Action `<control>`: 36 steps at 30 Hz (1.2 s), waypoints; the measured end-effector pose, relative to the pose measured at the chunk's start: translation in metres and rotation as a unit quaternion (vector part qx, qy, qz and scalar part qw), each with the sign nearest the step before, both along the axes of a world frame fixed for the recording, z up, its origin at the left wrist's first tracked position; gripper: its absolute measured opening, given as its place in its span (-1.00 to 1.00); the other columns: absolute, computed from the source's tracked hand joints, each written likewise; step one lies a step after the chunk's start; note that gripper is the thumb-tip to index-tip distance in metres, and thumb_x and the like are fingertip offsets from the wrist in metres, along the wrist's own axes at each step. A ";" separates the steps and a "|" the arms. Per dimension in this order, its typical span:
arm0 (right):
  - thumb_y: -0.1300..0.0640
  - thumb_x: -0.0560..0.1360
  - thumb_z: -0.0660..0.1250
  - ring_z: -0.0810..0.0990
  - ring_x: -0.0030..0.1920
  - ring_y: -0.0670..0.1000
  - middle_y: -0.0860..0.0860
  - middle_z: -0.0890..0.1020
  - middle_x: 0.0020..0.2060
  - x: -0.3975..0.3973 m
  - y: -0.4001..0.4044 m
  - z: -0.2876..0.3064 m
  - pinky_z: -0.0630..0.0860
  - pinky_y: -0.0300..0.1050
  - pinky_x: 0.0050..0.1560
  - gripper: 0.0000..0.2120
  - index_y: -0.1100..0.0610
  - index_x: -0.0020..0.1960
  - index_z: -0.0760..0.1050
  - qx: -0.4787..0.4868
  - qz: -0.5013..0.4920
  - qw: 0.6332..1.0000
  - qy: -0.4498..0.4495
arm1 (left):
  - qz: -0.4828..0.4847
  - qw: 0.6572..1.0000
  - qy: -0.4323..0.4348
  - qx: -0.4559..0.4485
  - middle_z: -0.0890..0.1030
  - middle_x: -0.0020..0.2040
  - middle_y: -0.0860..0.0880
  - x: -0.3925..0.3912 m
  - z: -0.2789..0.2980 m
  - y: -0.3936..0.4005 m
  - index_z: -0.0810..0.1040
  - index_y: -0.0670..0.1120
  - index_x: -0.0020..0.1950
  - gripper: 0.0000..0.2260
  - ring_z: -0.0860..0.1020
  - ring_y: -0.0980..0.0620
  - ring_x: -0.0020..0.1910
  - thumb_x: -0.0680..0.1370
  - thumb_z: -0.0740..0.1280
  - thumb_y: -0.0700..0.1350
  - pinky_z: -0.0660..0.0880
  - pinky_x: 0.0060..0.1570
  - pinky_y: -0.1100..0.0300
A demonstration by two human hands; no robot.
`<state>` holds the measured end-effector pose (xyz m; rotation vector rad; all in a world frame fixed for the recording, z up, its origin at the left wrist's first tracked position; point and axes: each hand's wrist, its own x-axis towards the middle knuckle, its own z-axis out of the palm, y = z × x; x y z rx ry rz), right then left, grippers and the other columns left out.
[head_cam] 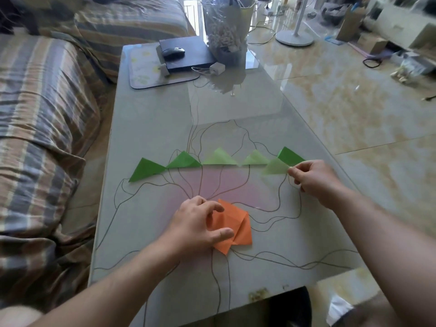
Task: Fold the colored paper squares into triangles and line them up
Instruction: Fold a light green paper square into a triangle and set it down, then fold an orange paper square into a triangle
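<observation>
A row of green folded triangles lies across the glass table (151, 128): two dark green ones (146, 169) at the left, two pale green ones (220, 158) in the middle, a dark green one (289, 155) at the right. My right hand (316, 182) pinches the right corner of another pale green triangle (274, 167) at the row's right end, overlapping the dark one. Nearer me, my left hand (195, 224) rests with curled fingers and thumb on a small stack of orange paper (236, 226).
At the table's far end sit a mat (144, 69), a dark box with a mouse (173, 52), a white charger (217, 67) and a wrapped bouquet (224, 27). A striped sofa (40, 119) runs along the left. The floor, right, holds a fan base (295, 37) and boxes.
</observation>
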<state>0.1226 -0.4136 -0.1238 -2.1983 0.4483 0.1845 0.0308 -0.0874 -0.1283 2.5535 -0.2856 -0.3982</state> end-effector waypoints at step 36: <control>-0.29 0.58 0.25 0.49 0.24 0.09 -0.03 0.41 0.11 -0.046 0.061 -0.001 0.51 0.09 0.26 -0.43 -0.29 0.56 0.26 -0.248 0.209 0.946 0.002 | 0.043 0.998 0.047 0.023 0.33 0.21 0.11 -0.006 0.007 -0.003 0.39 0.29 0.29 -0.39 0.28 0.02 0.26 0.31 0.55 0.22 0.35 0.26 0.08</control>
